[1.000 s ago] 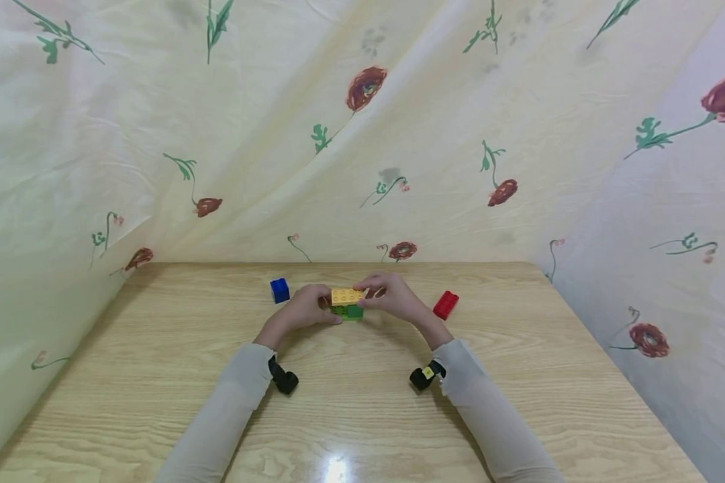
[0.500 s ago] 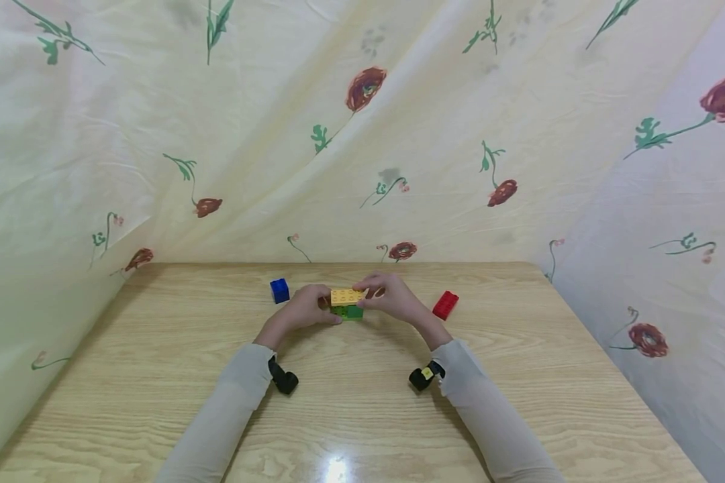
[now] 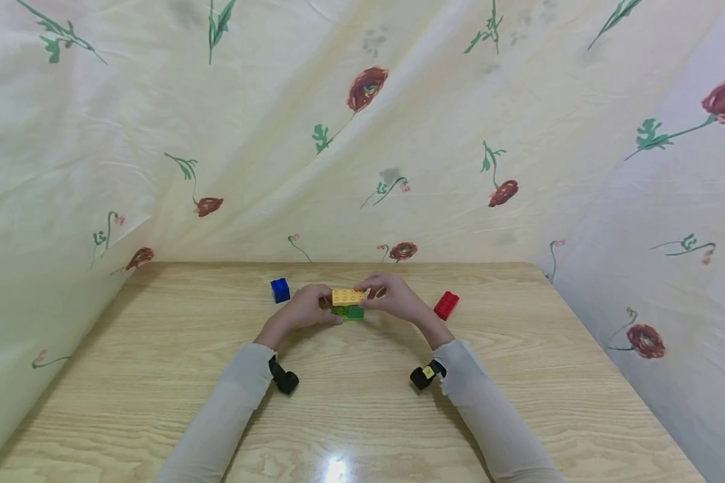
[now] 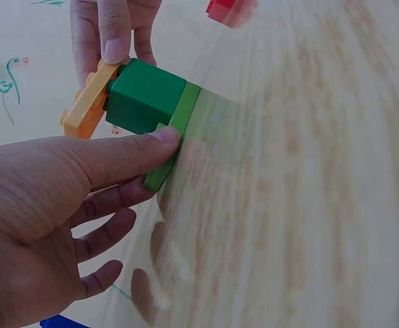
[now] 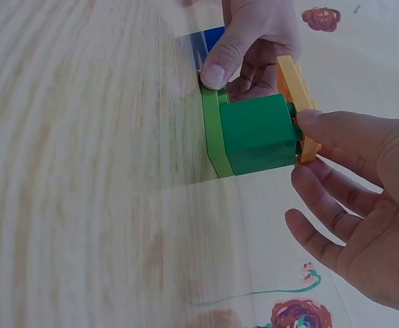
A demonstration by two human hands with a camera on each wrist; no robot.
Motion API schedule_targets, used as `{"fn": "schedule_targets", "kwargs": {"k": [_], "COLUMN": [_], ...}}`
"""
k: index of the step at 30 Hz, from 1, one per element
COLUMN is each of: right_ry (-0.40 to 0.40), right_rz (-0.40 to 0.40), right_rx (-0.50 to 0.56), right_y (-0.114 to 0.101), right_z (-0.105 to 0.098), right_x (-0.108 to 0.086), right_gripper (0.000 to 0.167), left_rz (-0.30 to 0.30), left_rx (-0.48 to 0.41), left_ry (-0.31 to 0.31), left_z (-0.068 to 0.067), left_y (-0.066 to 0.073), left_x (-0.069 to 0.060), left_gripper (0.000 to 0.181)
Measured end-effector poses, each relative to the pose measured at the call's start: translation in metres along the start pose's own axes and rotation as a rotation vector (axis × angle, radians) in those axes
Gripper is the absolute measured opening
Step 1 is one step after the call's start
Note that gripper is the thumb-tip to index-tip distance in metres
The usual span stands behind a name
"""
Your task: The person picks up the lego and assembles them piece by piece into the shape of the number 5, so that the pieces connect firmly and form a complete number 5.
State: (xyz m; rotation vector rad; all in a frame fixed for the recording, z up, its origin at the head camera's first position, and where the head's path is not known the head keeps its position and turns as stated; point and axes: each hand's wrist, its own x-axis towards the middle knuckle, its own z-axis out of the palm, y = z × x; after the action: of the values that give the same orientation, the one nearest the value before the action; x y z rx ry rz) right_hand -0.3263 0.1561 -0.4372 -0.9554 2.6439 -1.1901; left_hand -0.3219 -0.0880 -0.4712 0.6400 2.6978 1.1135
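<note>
Well, my left hand (image 4: 42,205) pinched the light-green plate (image 4: 186,109) while my right hand (image 5: 384,205) pinched the yellow plate (image 5: 292,78) over the dark-green block (image 5: 259,133), studs showing between.

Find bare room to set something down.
Bare wood-grain tabletop lies left of the blue plastic brick and right of the red plastic brick. Between, it's crowded: left hand and right hand hold a yellow-and-green plastic stack.

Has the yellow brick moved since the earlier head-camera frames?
No. Judged against the blue brick lying on the table in the head view, the yellow brick shows no visible shift in any direction.
</note>
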Motion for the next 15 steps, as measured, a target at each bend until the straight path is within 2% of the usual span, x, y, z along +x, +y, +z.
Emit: {"fn": "schedule_targets", "kwargs": {"k": [7,15], "right_ry": [-0.005,-0.019], "right_rz": [-0.006,-0.003], "right_rx": [-0.006,0.001], "right_y": [0.0006,0.001], "right_z": [0.0002,-0.0003], "right_x": [0.0001,0.0004], "right_gripper": [0.032,0.033], "left_rz": [-0.007,0.014], "left_rx": [0.003,0.0], "left_ry": [0.0,-0.001], "left_z": [0.0,-0.0008], "left_y": [-0.0008,-0.0018], "left_x": [0.0003,0.0007], "left_gripper": [0.03,0.029]}}
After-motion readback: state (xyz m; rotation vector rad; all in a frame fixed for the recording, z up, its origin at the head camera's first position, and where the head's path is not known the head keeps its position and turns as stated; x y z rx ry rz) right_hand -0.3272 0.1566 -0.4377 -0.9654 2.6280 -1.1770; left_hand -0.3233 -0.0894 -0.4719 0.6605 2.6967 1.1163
